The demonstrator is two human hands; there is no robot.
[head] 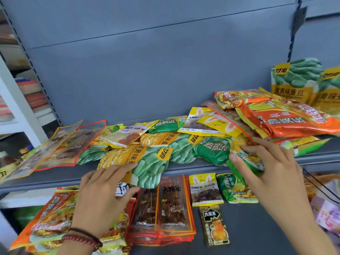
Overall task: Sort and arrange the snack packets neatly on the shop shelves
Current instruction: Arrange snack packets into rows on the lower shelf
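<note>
A loose heap of snack packets (184,133) covers the upper shelf (55,178). My left hand (103,196) lies with straight fingers on a yellow-and-green broad bean packet (147,168) that overhangs the shelf's front edge, the thumb spread below it. My right hand (272,172) rests with fingers spread on a green packet (213,151) and the packets beside it, thumb on the green one. On the lower shelf (257,236) lie sorted stacks: orange packets (49,218), clear red-edged skewer packets (171,203), a yellow packet (206,188), a green packet (237,188) and a small black packet (215,225).
Two broad bean packets (294,78) stand upright at the back right, behind a pile of orange packets (287,120). Clear brown packets (60,144) lie at the upper shelf's left end. The grey back panel (147,70) rises behind. Pink packets (327,214) sit at lower right.
</note>
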